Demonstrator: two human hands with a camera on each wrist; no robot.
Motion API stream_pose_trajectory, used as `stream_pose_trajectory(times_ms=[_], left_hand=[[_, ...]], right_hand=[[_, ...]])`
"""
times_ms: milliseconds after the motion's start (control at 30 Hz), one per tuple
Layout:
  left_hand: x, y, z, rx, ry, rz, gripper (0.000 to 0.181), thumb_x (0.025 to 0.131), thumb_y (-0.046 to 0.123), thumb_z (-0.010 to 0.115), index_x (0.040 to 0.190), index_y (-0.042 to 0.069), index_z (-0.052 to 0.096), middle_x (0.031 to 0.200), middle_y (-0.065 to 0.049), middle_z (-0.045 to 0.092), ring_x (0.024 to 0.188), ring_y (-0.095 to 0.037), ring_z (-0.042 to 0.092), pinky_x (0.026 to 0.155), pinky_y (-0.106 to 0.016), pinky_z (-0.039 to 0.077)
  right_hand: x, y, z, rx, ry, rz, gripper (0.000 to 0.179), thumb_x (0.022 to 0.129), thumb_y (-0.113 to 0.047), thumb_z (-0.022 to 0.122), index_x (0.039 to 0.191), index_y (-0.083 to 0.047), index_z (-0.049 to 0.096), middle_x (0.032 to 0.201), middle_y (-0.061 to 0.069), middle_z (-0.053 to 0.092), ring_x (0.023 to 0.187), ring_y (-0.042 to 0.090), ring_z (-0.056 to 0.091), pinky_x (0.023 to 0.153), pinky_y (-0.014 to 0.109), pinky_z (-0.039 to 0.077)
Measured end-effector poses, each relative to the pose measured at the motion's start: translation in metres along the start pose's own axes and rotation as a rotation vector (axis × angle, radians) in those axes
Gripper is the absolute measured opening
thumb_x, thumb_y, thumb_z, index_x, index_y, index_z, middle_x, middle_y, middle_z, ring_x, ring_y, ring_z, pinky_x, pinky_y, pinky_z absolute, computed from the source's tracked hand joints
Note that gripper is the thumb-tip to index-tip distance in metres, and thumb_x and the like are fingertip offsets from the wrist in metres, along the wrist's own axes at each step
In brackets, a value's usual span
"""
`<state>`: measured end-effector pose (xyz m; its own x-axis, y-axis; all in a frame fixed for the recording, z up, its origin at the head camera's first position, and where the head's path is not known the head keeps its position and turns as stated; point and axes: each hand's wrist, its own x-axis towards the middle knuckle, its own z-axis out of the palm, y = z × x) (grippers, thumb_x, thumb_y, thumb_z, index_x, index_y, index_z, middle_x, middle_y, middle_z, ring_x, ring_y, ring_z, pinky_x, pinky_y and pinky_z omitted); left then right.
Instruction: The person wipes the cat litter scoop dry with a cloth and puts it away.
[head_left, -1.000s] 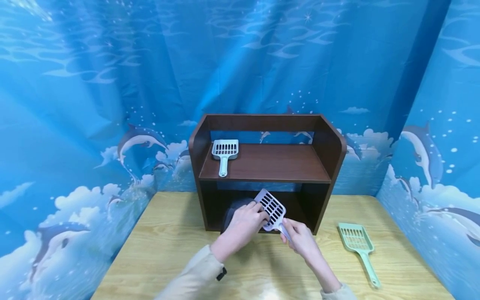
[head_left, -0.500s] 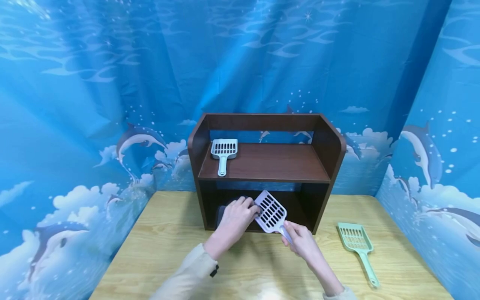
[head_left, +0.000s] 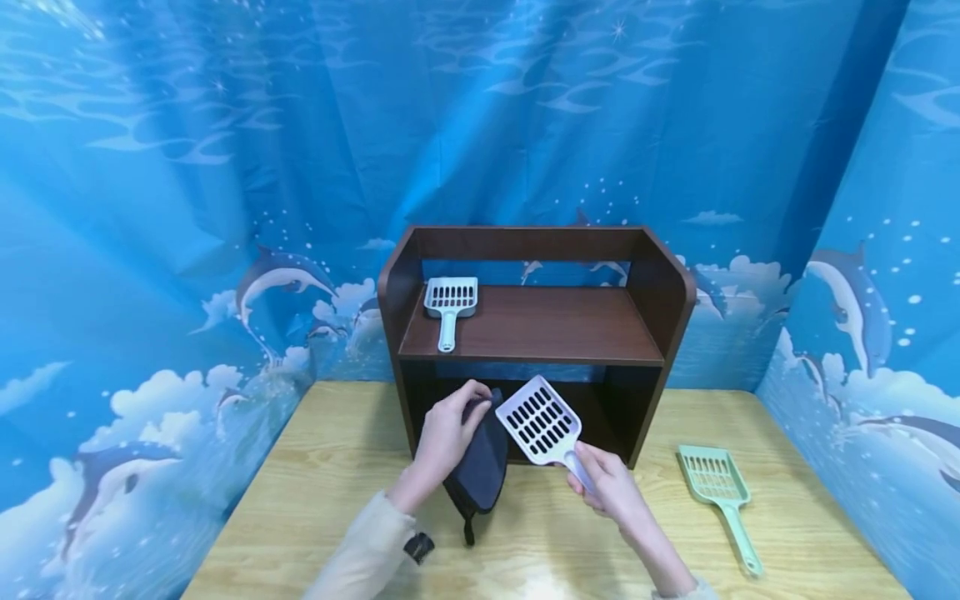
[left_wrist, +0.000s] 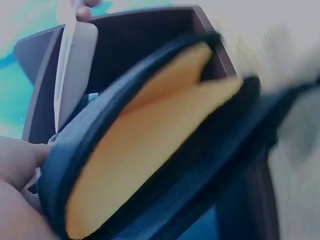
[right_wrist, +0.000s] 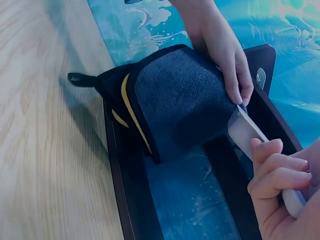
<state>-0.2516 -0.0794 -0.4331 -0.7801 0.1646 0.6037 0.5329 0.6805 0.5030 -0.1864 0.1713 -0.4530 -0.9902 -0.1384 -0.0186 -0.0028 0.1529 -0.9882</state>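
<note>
My left hand (head_left: 444,433) pinches the top of a folded, dark grey-blue plush cleaning cloth (head_left: 480,467). The cloth has black edging and a hanging loop; its yellow inner side (left_wrist: 140,145) shows in the left wrist view. My right hand (head_left: 606,485) grips the handle of a pale lavender slotted litter scoop (head_left: 540,421), tilted up to the left. The scoop's head is close beside the cloth and the left fingertips; whether they touch is unclear. Seen from the right wrist, the cloth (right_wrist: 180,95) hangs in front of the shelf, and the scoop (right_wrist: 245,132) appears edge-on.
A dark brown two-level shelf (head_left: 540,333) stands behind my hands. A pale blue-green litter scoop (head_left: 447,329) lies on its upper level at the left. On the wooden table (head_left: 315,492), a green litter scoop (head_left: 726,500) lies at the right. Blue ocean-print curtains surround the table.
My left hand has moved left and drawn the cloth out of the lower shelf, so more of it hangs in view. The lavender scoop has shifted only slightly.
</note>
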Motion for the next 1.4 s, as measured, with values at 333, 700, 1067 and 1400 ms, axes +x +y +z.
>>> stream_pose_trajectory(times_ms=[333,700,1067,1400], left_hand=[[0.009,-0.011,0.007,-0.679,-0.115,-0.298,0.016,0.099,0.008,0.064,0.113,-0.001,0.067,0.105,-0.020,0.072,0.094,-0.016,0.066,0.079,-0.020,0.048],[0.008,-0.011,0.012,-0.678,-0.130,-0.359,0.019,0.099,0.010,0.065,0.113,-0.001,0.067,0.104,-0.020,0.073,0.094,-0.020,0.067,0.079,-0.020,0.048],[0.001,-0.005,0.011,-0.637,-0.072,-0.370,0.018,0.099,0.011,0.065,0.110,-0.003,0.068,0.103,-0.022,0.074,0.093,-0.018,0.069,0.077,-0.019,0.048],[0.018,-0.002,0.017,-0.598,-0.089,-0.379,0.022,0.098,0.009,0.065,0.111,-0.008,0.068,0.107,-0.023,0.073,0.102,-0.030,0.069,0.083,-0.025,0.049]], right_hand=[[-0.002,0.003,0.011,0.021,-0.127,-0.052,0.048,0.112,-0.024,0.036,0.114,0.020,0.055,0.064,0.001,0.051,0.041,0.001,0.030,0.040,0.015,0.024],[-0.002,0.008,0.015,-0.017,-0.161,-0.034,0.048,0.111,-0.025,0.035,0.117,0.018,0.057,0.065,0.000,0.052,0.042,0.001,0.032,0.040,0.015,0.024],[0.003,0.008,0.009,0.013,-0.153,-0.014,0.049,0.112,-0.025,0.035,0.115,0.020,0.056,0.064,0.001,0.051,0.042,0.002,0.031,0.040,0.016,0.024],[-0.003,0.015,0.022,-0.001,-0.155,-0.014,0.048,0.111,-0.024,0.035,0.114,0.018,0.058,0.066,0.000,0.052,0.043,0.001,0.031,0.040,0.015,0.024]])
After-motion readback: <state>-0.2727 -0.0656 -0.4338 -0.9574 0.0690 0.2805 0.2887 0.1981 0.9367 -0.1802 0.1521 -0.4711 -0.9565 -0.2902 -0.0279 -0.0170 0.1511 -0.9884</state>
